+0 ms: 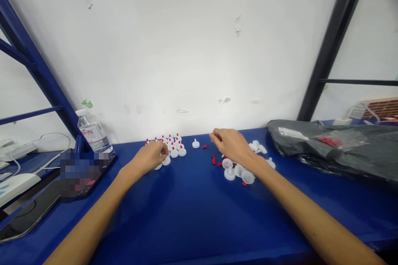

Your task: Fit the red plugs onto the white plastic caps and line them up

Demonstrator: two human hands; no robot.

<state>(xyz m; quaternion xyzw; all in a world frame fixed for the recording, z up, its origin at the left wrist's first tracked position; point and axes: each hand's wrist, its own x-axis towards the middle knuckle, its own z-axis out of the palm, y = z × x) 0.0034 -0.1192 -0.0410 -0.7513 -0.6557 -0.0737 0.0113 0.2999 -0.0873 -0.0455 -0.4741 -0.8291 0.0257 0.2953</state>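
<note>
Both arms are bare from the bottom edge of the view up to the hands, with no sleeves showing anywhere along the forearms. The left hand (153, 155) wears no glove, ring or bracelet, and its wrist carries no watch or band. The right hand (231, 144) is likewise ungloved, with no jewellery visible on its fingers or wrist. The forearms are slender.

White wall (186, 49), blue table (192, 215), shelf frames (329, 45)
</note>
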